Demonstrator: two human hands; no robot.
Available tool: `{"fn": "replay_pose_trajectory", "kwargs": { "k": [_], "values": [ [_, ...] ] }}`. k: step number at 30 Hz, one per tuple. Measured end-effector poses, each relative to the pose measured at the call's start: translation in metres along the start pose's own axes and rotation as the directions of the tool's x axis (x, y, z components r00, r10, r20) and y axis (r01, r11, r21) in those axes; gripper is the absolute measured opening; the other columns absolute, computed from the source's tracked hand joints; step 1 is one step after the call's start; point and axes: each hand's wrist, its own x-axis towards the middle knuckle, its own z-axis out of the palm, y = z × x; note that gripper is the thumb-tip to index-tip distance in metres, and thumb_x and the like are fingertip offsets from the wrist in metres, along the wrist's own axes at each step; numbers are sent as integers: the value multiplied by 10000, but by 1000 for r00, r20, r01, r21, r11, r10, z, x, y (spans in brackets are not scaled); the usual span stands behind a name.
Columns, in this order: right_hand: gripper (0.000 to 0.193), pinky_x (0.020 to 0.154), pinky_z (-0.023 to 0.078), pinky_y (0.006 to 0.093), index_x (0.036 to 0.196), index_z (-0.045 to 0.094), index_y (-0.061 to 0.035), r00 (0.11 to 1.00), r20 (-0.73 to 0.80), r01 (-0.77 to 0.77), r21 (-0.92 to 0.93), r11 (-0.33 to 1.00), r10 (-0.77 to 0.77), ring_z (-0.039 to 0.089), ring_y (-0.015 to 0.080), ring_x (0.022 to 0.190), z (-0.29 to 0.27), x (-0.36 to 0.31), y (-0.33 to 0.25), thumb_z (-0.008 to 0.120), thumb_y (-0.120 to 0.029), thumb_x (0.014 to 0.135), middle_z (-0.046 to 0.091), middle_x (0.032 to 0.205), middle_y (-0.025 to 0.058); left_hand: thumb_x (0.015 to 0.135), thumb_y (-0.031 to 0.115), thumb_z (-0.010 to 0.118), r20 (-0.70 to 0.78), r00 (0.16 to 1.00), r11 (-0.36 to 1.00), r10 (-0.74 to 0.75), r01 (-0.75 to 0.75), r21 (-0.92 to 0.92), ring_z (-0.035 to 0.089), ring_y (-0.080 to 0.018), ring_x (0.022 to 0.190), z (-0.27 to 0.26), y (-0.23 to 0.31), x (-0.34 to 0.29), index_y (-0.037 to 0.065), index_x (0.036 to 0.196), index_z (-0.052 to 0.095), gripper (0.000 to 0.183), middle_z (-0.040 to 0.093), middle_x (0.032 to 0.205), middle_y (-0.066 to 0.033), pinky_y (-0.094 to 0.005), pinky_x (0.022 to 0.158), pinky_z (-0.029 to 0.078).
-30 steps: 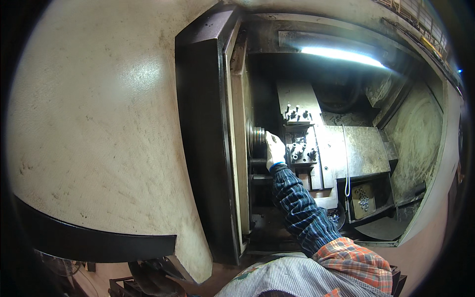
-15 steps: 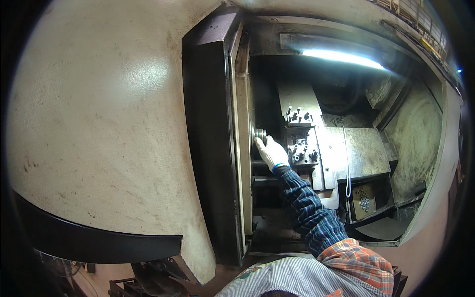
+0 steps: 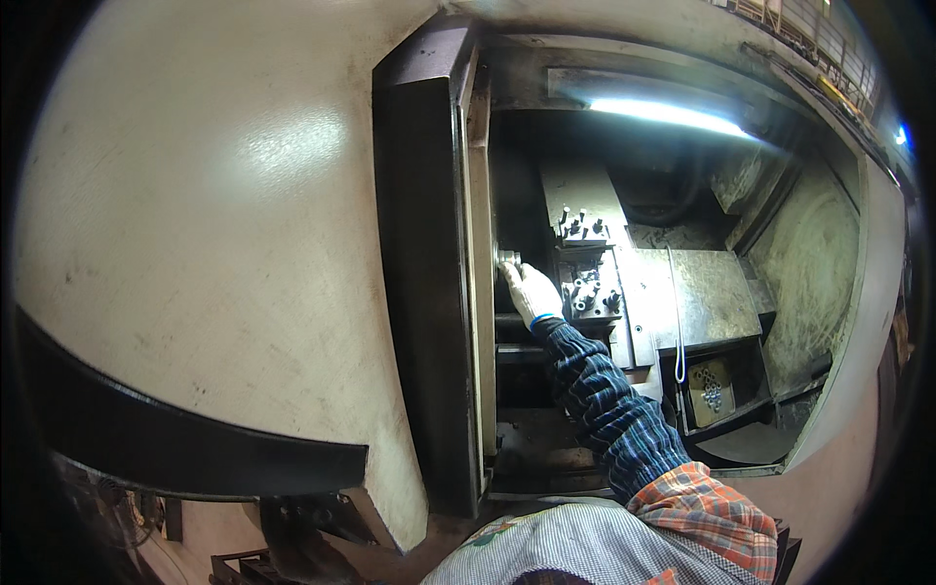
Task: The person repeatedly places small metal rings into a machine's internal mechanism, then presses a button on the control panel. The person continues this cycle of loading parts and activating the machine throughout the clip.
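Note:
My right hand (image 3: 531, 292), in a white glove with a blue cuff, reaches into the lathe. Its fingertips are drawn together against the end of a short round metal part (image 3: 508, 257) at the spindle, beside the door edge. The fingers hide whatever small piece may be between them. Just right of the hand sits a tool block (image 3: 593, 297) with several bolts, and behind it a second bolted block (image 3: 583, 229). My left hand is out of view.
A dark sliding door (image 3: 424, 292) stands left of the opening. A white looped strip (image 3: 675, 322) hangs over the metal cover (image 3: 717, 292). Several small metal rings (image 3: 712, 392) lie in a tray at lower right. A lamp (image 3: 673, 115) lights the back.
The view has shifted slightly. My right hand stays at the spindle, its fingers now closer together and over more of the round part's end.

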Motion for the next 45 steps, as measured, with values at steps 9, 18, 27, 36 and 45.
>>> {"fn": "replay_pose_trajectory", "kwargs": {
  "k": [9,18,27,36,45],
  "values": [
    [691,922,479,509,1156,596,-7,999,37,-32,46,998,31,632,430,1088,5,2,5,387,-639,972,669,1115,285,1030,188,448,35,999,992,-30,34,-117,626,-341,1156,11,-39,-26,-83,1394,495,456,585,1329,-240,-388,925,559],
    [851,1106,375,415,1569,195,-24,928,270,-313,190,931,257,489,360,1334,-16,-32,-3,436,-597,987,479,1457,264,1015,151,484,239,954,979,181,-198,48,643,-360,1129,4,-43,-21,-84,1345,544,410,634,1278,-237,-409,953,530],
    [512,1038,430,345,1308,580,28,793,609,-252,311,916,12,573,309,1221,-76,-226,43,465,-390,1034,651,1246,187,968,151,519,310,819,829,483,-542,138,669,-380,892,-18,-41,-2,-38,1291,598,383,673,1167,-232,-445,743,526],
    [453,667,441,361,1181,605,-91,754,306,-635,565,526,582,543,184,773,-122,-341,176,566,-497,986,577,958,66,997,149,497,265,847,888,460,-440,-134,689,-372,896,-8,-34,11,-50,1270,617,357,689,1161,-235,-427,751,553],
    [868,1168,234,568,1592,189,-163,830,-20,-288,840,460,557,284,399,1463,-186,-391,181,498,-661,952,242,1629,121,945,70,550,338,582,597,740,-336,-728,664,-281,790,19,-9,-70,-6,1187,663,278,703,980,-135,-411,710,539]
  ]
}}
